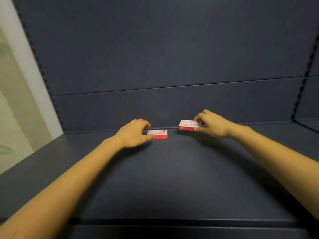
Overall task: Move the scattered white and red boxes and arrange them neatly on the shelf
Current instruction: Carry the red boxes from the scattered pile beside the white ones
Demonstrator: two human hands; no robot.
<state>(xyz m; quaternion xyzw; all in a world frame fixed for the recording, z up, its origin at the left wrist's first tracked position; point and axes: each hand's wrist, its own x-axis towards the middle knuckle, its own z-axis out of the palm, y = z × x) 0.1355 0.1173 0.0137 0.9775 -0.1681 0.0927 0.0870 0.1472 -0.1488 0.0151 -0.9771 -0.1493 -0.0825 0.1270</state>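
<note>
- Head view, looking down: a dark shelf (pixel 164 178) spreads wide before you, its back panel (pixel 172 49) rising behind.
- Your left hand (pixel 133 133) has its fingers curled round the left end of a white and red box (pixel 158 134), which lies flat on the shelf near the back panel.
- Your right hand (pixel 213 125) pinches the right end of a second white and red box (pixel 189 125), near the first with a gap between; I cannot tell whether it touches the shelf.

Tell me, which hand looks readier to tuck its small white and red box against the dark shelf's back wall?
Probably the right hand: it pinches the right-side white and red cardboard box beside the dark back wall. The left hand grips the left-side white and red box farther forward.
</note>
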